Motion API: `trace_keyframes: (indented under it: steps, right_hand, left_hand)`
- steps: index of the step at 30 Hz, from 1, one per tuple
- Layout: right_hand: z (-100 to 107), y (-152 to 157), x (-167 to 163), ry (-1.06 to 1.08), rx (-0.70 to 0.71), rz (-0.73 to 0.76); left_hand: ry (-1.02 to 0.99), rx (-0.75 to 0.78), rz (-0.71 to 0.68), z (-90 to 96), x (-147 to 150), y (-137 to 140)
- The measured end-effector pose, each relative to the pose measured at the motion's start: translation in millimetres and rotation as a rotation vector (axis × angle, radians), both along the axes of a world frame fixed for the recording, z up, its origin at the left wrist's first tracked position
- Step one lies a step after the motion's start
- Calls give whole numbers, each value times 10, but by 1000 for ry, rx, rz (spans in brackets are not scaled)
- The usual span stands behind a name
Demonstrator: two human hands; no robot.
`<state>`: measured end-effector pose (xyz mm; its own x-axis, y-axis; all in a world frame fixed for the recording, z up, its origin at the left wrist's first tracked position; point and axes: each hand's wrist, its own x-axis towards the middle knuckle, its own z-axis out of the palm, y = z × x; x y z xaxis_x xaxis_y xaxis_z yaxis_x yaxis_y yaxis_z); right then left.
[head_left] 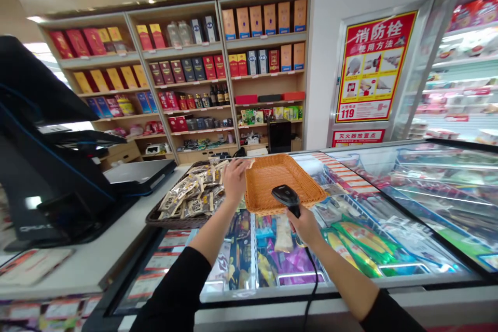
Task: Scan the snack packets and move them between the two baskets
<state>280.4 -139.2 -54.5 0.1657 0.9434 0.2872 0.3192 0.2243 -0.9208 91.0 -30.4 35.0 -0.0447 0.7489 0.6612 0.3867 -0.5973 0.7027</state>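
My right hand is wrapped round the handle of a black barcode scanner, its head over the near part of an orange wicker basket. A black cable runs down from the scanner. My left hand is at the basket's left rim, beside a dark tray heaped with small snack packets. Its fingers are bent together, and a pale, see-through edge shows at the fingertips; what it belongs to I cannot make out. No goods show inside the basket.
Basket and tray rest on a glass-topped freezer full of packaged food. At the left stand a black checkout terminal and a flat scale on a white counter. Behind are shelves of boxed goods and a red-yellow poster.
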Motion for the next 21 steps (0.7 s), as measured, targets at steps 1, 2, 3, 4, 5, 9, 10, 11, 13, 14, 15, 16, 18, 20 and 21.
trace_keyframes:
  steps: [1, 2, 3, 4, 5, 9, 10, 11, 13, 14, 15, 16, 18, 20, 21]
  right_hand:
    - [-4, -3, 2, -15, 2, 0]
    - [-5, -6, 1, -30, 5, 0]
    - [-4, -9, -1, -43, 6, -1]
    - [-2, -10, -4, -56, 10, -2]
    - [-1, -10, -7, -66, 18, 0]
    - [-15, 8, -18, -73, 26, -1]
    - [-22, 14, -18, -55, 21, -2]
    - [-28, 18, -13, -29, 18, -4]
    - [-28, 20, 25, 38, 29, 0]
    - [-18, 16, 65, 74, 46, -1]
    - [-1, 9, 123, 111, 69, -5]
    - [24, 1, 201, 150, 96, -10]
    - [87, -18, 415, 239, 155, -34]
    - [145, -35, 686, 341, 199, -85]
    - [162, -42, 830, 392, 214, -129]
  left_hand:
    - [110, 61, 102, 81, -147, -65]
    - [231, 100, 218, 146, -306, -119]
    - [343, 117, 324, 191, -468, -163]
    - [446, 107, 407, 213, -624, -197]
    - [557, 53, 460, 214, -763, -224]
    - [876, -238, 517, 121, -1036, -311]
    - [910, -255, 525, 105, -1026, -335]
    - [929, -246, 533, 101, -991, -358]
    - [948, -203, 523, 125, -866, -395]
    - [951, -183, 504, 148, -787, -407]
    - [950, -161, 478, 175, -699, -414]
    - [946, -139, 448, 203, -604, -415]
    - [921, -106, 381, 249, -385, -403]
    - [894, -84, 295, 274, -113, -374]
    - [883, -79, 246, 276, 46, -356]
